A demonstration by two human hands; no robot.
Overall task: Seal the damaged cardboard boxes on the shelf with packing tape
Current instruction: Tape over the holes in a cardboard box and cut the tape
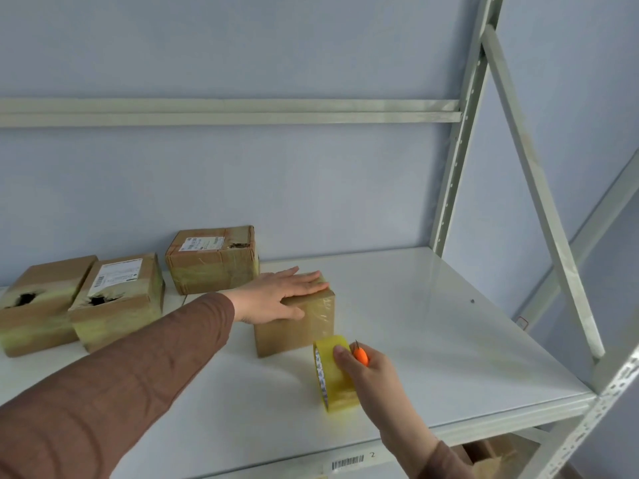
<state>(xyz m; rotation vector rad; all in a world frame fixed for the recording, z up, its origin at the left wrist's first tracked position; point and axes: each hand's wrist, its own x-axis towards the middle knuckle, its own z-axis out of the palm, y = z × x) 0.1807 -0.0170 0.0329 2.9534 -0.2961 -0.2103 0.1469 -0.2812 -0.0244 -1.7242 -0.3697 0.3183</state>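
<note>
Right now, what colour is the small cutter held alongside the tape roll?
Orange cutter, seen in the head view, in the right hand.

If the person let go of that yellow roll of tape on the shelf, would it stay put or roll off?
The tape roll stands on its edge on the smooth white shelf, so it would probably roll or topple once released. Right now the right hand grips it, which likely steadies it. It looks stiff and ring-shaped, so it should be easy to lift.

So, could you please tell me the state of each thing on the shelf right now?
Front box: taped, left hand flat on top.
Tape roll: on edge, in right hand.
Orange cutter: in right hand.
Two left boxes: holes open.
Back box: top torn.
</note>
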